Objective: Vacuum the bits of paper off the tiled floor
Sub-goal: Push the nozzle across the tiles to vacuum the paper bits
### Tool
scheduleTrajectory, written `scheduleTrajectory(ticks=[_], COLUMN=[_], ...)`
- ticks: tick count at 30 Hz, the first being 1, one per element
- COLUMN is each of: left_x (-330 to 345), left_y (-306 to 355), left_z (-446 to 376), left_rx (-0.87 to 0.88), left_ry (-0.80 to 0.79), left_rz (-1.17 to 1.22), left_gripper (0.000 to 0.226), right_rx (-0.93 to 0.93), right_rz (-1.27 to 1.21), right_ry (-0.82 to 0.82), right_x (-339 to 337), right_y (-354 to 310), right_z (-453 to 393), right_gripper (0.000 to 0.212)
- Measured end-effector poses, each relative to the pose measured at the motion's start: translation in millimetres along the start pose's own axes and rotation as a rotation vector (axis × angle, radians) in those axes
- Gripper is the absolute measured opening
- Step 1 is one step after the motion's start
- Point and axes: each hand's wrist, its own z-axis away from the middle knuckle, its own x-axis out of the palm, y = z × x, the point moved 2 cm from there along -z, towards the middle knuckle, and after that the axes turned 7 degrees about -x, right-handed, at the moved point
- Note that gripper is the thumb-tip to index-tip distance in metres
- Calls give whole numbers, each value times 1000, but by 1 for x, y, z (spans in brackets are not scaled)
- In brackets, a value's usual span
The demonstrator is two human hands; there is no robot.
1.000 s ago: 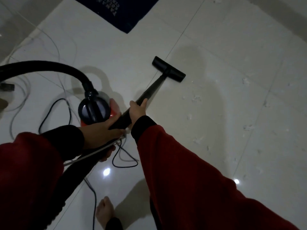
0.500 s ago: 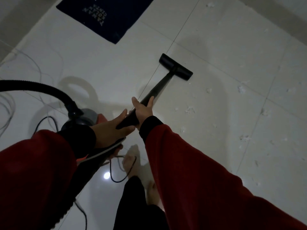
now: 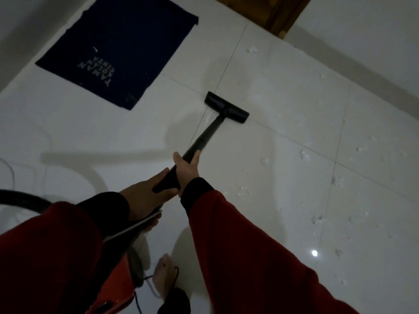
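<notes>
A black vacuum wand [image 3: 205, 138] runs from my hands out to its flat floor nozzle [image 3: 226, 106], which rests on the white tiled floor [image 3: 283, 123] at a tile joint. My right hand [image 3: 187, 169] grips the wand higher up. Just behind it, my left hand [image 3: 145, 196] holds the wand's handle end. Several small bits of white paper [image 3: 243, 191] lie scattered on the tiles to the right of the wand. The red vacuum body [image 3: 115, 288] sits low beside my leg, partly hidden by my left sleeve.
A dark blue mat [image 3: 120, 51] with white lettering lies at the far left. The black hose [image 3: 20, 198] curves in from the left edge. A cable [image 3: 174, 275] lies by my bare foot [image 3: 163, 277]. A wall and a wooden door frame [image 3: 281, 17] border the far right.
The nozzle has been pushed farther forward over the tiles, toward the mat's corner. I have stepped forward, and the vacuum body now sits lower beside my leg.
</notes>
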Motion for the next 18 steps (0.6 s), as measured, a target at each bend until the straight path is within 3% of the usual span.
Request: scheduleTrajectory(ticks=[11,18], left_x=[-34,-45], left_y=[111,203], left_z=[-79,-142], left_rx=[11,-12], left_ry=[-14,19], left_rz=[71,123], left_gripper=[57,52], right_rx=[-72,-90], right_rz=[83,152], right_ry=[39,-32], right_x=[-9,-33], right_y=[-106,-195], right_z=[-101,-177], right_gripper=[81,82])
